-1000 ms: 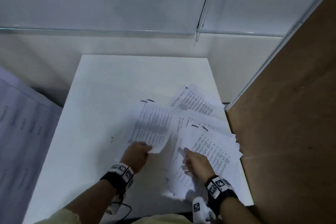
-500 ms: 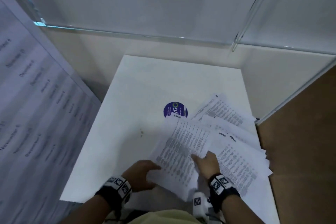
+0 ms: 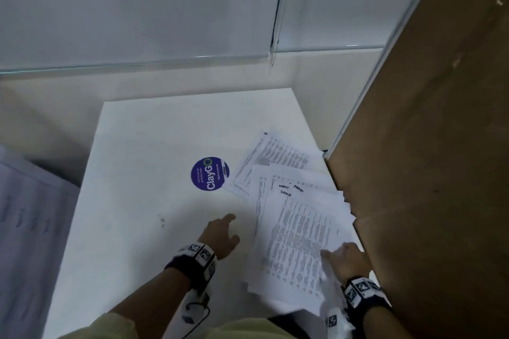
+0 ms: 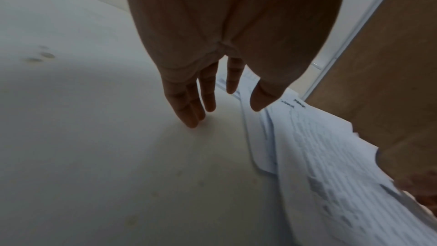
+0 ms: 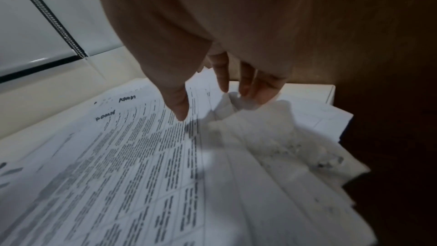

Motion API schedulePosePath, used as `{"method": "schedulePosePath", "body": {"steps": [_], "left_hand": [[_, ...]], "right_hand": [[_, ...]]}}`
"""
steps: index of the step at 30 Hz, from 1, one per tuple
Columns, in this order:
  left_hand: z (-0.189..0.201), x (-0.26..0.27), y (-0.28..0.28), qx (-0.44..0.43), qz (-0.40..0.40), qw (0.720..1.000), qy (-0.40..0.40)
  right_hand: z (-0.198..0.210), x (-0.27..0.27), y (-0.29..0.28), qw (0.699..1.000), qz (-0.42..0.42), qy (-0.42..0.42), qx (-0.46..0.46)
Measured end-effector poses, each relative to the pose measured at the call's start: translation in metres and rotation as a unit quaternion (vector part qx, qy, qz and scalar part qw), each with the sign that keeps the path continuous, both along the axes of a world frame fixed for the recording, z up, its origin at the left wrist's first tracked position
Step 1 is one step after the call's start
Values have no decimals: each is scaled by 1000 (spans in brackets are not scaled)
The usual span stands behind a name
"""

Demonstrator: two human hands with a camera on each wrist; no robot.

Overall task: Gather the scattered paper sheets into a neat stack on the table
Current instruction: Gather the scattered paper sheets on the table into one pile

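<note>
On the right half of the white tabletop [image 3: 143, 201], hard against a brown board panel [image 3: 429, 146], lie the paper sheets [image 3: 300, 231], printed with tables of small text and fanned loosely over one another, their corners out of line. One sheet [image 3: 271, 155] lies farther back, partly under the rest, its corner touching a round blue ClayGo sticker [image 3: 209, 173] stuck to the tabletop. The right hand [image 3: 347, 260] rests on the near right part of the pile; from the right wrist camera its fingers [image 5: 222, 74] are straight and slightly spread, thumb tip down on the top sheet, while a crumpled edge of paper rises at the fingertips. Whether they nip that edge cannot be told. The left hand [image 3: 221, 237] is over bare tabletop just left of the pile, holding nothing; its fingers [image 4: 189, 104] are straight and close together, the thumb set apart toward the paper's edge. Both wrists wear black bands with square markers.
</note>
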State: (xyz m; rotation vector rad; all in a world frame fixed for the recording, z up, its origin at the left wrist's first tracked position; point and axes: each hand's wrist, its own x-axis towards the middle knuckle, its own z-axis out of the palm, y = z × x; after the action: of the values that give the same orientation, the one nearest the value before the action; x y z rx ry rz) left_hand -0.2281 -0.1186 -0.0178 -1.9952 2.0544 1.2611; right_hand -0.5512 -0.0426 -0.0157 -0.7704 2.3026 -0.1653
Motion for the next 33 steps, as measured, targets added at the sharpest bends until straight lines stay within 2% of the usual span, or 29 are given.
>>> {"method": "schedulePosePath", "body": {"steps": [3, 5, 11, 15, 19, 24, 28, 33], "left_hand": [[0, -25, 2, 28, 2, 1000, 6], [2, -38, 2, 40, 13, 999, 17], [3, -62, 2, 62, 64, 995, 51], [0, -64, 2, 53, 83, 995, 8], [-6, -68, -2, 47, 110, 993, -8], [-11, -85, -10, 50, 128, 990, -35], [-7, -88, -19, 52, 158, 985, -54], [4, -70, -65, -35, 137, 982, -125]], "right_hand": [[-45, -22, -5, 999, 18, 24, 34], [-49, -22, -10, 998, 38, 26, 41], [-4, 8, -29, 995, 96, 21, 32], [-5, 1, -35, 996, 81, 32, 14], [-7, -1, -40, 990, 134, 31, 15], [-8, 4, -59, 989, 144, -38, -28], [-11, 4, -77, 991, 136, 8, 1], [-20, 11, -87, 985, 171, -16, 26]]}}
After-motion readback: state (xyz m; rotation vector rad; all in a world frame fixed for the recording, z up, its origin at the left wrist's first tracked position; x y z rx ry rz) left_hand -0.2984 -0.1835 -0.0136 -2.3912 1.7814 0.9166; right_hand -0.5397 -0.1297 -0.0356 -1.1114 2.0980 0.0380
